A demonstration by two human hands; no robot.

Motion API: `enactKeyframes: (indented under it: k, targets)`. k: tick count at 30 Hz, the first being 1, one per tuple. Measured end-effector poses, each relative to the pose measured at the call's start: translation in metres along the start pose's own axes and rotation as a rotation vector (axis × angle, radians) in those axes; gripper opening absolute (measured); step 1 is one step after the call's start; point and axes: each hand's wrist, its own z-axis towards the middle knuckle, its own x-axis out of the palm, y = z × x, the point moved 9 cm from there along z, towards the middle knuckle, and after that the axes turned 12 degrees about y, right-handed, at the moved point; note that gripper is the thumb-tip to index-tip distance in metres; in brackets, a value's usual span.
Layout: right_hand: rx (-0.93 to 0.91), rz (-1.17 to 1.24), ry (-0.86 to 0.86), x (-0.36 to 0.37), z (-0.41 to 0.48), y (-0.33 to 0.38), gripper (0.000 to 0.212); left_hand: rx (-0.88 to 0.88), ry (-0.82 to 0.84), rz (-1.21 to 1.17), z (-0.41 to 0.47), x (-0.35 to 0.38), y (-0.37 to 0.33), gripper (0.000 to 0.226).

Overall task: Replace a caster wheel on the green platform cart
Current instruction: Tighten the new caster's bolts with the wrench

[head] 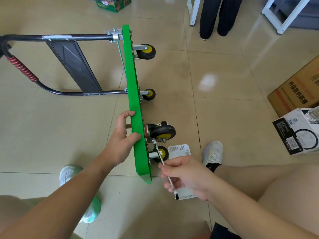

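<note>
— Where does the cart stand?

— The green cart (133, 94) stands on its edge on the tiled floor (215, 75), its deck running away from the person. Its black handle (77, 37) reaches out to the left and its underside faces right.

— And the wheels?

— Four show on the underside. Two small ones with yellow hubs sit at the far end (145, 51) and mid-deck (149, 94). A bigger black caster (163, 131) sits near the hands, and another small wheel (161, 153) is just below it.

— What is the left hand doing?

— The left hand (123, 135) grips the deck's upper edge beside the big caster, fingers and thumb curled over the green rim.

— The right?

— The right hand (186, 175) holds a silver wrench (159, 154) by its shaft, fingers wrapped round it. The wrench head reaches up to the base of the big caster; whether it sits on a nut cannot be told.

— Anything else nearby?

— A white slotted basket (179, 150) lies on the floor under the right hand. A white shoe (213, 152) is beside it and a pale green shoe (70, 173) is left of the deck. Two boxes stand at the right edge: a cardboard one (293, 88) and a black-and-white one (293, 133). Someone's dark trouser legs (215, 14) stand at the top.
</note>
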Motion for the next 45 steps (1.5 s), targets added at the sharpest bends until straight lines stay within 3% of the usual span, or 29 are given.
enactKeyframes:
  k: [2, 6, 8, 14, 24, 34, 39, 42, 45]
  targets:
    - [-0.038, -0.09, -0.039, -0.009, 0.01, -0.011, 0.013, -0.005, -0.002, -0.003, 0.0, -0.001, 0.001, 0.059]
    - [-0.106, -0.264, -0.056, -0.013, 0.039, -0.026, 0.03, -0.001, -0.01, 0.005, -0.001, 0.0, -0.001, 0.059]
    - [-0.129, -0.298, -0.06, -0.013, 0.05, -0.031, 0.026, -0.004, -0.008, 0.004, 0.0, 0.0, 0.0, 0.058]
    - [-0.163, -0.262, -0.085, -0.013, 0.075, -0.033, 0.037, -0.017, 0.001, 0.048, 0.0, -0.003, 0.005, 0.057]
    - [-0.201, -0.095, -0.008, 0.001, 0.069, -0.036, 0.031, -0.016, 0.007, 0.045, 0.0, -0.003, 0.005, 0.058]
    - [-0.19, -0.203, -0.072, 0.006, 0.056, -0.016, 0.024, -0.007, 0.005, 0.034, -0.002, -0.004, 0.011, 0.06]
    - [-0.147, -0.137, -0.098, 0.016, 0.038, -0.001, 0.017, 0.001, 0.017, 0.072, -0.005, -0.004, 0.014, 0.061]
    - [-0.092, 0.036, -0.038, 0.024, 0.026, 0.017, 0.018, -0.002, 0.041, 0.06, -0.007, -0.002, 0.015, 0.061]
    - [-0.055, 0.251, 0.047, 0.033, 0.02, 0.052, 0.007, 0.006, 0.069, 0.06, -0.008, 0.001, 0.014, 0.063]
